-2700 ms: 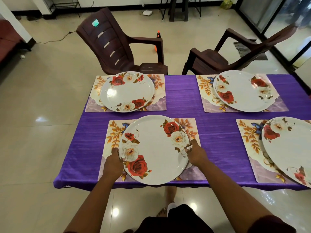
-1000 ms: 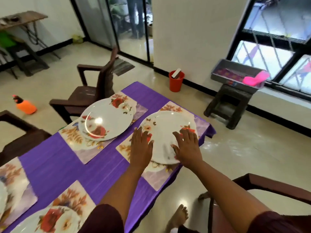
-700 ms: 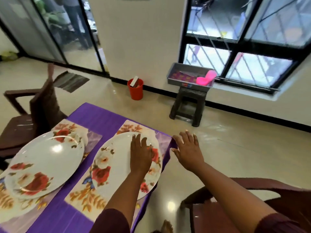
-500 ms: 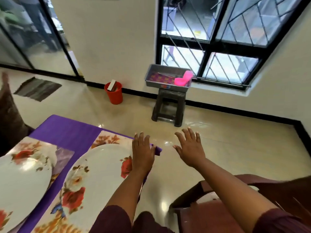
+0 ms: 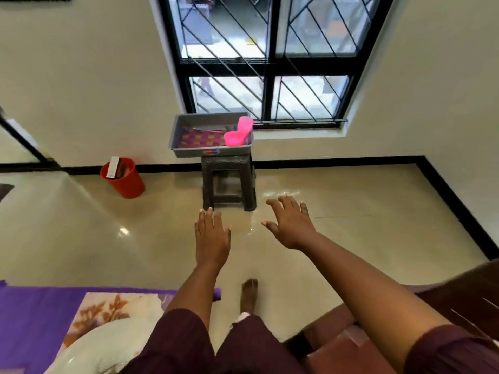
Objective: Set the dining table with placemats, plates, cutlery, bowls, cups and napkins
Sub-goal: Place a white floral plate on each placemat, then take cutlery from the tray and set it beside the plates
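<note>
Left hand [image 5: 212, 240]: fingers straight and close together, palm down, holding nothing and touching nothing; it hangs in the air over the tiled floor [image 5: 81, 238]. Right hand [image 5: 293, 225]: fingers extended and slightly spread, thumb out to the side, likewise empty and in contact with nothing.

Beyond the fingertips of both hands stands a dark plastic stool [image 5: 229, 182] against the wall, under a barred window [image 5: 266, 60]. On the stool rests a grey tray [image 5: 189, 151] holding a patterned cloth item [image 5: 201, 139] and a pink plastic object [image 5: 239, 133]; further contents cannot be made out. Left of the stool, well apart from the left fingers, sits a red bin [image 5: 124, 179].

Behind the left wrist, at the lower left, lies the corner of the purple tablecloth [image 5: 32, 314] carrying a floral placemat [image 5: 108, 309] with a white plate [image 5: 94, 349] on it. A brown chair [image 5: 348, 344] stands under the right forearm.

Change from half a second ago: the left hand then overlapped the plate's edge and table corner; it is now forward of the table over bare floor. Both hands remain open and empty, and the stool appears nearer to them.
</note>
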A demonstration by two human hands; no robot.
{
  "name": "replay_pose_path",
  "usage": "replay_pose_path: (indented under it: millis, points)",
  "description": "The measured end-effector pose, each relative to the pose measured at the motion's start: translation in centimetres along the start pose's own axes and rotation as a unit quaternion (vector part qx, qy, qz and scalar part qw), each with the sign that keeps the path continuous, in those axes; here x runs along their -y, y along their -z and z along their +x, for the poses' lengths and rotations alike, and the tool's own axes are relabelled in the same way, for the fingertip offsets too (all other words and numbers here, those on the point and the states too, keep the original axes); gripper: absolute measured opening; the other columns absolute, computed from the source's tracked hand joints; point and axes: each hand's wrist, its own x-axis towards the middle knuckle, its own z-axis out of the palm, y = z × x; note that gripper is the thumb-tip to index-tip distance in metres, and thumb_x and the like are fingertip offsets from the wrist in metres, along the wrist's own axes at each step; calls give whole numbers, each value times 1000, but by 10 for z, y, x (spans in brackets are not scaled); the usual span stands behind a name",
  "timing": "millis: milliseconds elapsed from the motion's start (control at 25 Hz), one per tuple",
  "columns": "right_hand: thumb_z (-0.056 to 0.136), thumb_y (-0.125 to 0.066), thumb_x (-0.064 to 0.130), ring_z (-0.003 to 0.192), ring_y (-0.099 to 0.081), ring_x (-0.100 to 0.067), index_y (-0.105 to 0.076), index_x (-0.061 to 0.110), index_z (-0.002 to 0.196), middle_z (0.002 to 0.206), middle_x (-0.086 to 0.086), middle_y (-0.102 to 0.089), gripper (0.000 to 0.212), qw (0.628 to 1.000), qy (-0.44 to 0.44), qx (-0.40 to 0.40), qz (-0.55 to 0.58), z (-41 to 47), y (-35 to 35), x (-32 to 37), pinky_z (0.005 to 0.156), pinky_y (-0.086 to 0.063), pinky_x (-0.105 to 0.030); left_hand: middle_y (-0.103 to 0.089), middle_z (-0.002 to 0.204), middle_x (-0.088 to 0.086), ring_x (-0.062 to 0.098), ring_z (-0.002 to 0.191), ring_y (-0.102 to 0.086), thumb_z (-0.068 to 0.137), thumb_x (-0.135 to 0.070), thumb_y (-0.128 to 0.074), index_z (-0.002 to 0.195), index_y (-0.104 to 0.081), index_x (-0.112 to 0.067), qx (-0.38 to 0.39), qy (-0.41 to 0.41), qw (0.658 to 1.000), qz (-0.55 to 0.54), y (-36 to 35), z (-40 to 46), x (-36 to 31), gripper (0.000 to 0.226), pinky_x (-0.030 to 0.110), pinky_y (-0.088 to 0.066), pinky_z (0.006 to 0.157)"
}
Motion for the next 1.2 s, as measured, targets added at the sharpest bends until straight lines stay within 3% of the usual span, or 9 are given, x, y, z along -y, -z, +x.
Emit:
replay_pose_path:
  millis: [160, 480, 640, 920, 1200]
  points:
    - [97, -42, 52, 149, -8, -27, -27, 28, 148, 157, -7, -22, 58, 1000, -2, 28, 15, 93, 25, -4, 120, -5, -51, -40, 146, 17, 35, 143, -25, 95, -29, -57, 135, -47, -6, 19, -26, 999, 25, -27, 106, -16, 47, 51, -25, 116]
    - [95, -43, 55, 142, -25, -26, -34, 29, 142, 145, -5, -38, 54, 994, 41, 65, 79, 264, 56, -22, 120, -11, -50, -44, 142, 17, 35, 139, -31, 94, -26, -56, 131, -49, -6, 29, 4, 998, 55, -49, 309, -8, 42, 48, -27, 114]
    - [96, -44, 52, 136, -32, -23, -37, 28, 141, 140, -3, -43, 52, 994, 30, 55, 90, 318, 52, -62, 120, -13, -48, -43, 144, 16, 33, 140, -31, 95, -26, -56, 134, -49, -6, 38, 5, 995, 88, -60, 363, 2, 44, 47, -23, 116]
    - [96, -48, 46, 128, -41, -23, -43, 27, 133, 133, -2, -49, 43, 990, -15, 14, 138, 399, 39, -98, 117, -15, -46, -51, 134, 12, 30, 127, -45, 94, -32, -57, 133, -50, -8, 59, -18, 995, 74, -78, 434, 0, 45, 48, -36, 109]
    - [95, -50, 45, 127, -43, -25, -49, 26, 131, 134, -1, -50, 41, 991, -49, 49, 112, 447, 40, -99, 113, -21, -46, -49, 133, 11, 30, 121, -46, 96, -42, -52, 134, -46, -12, 176, 87, 980, 29, -74, 460, 7, 48, 41, -43, 98]
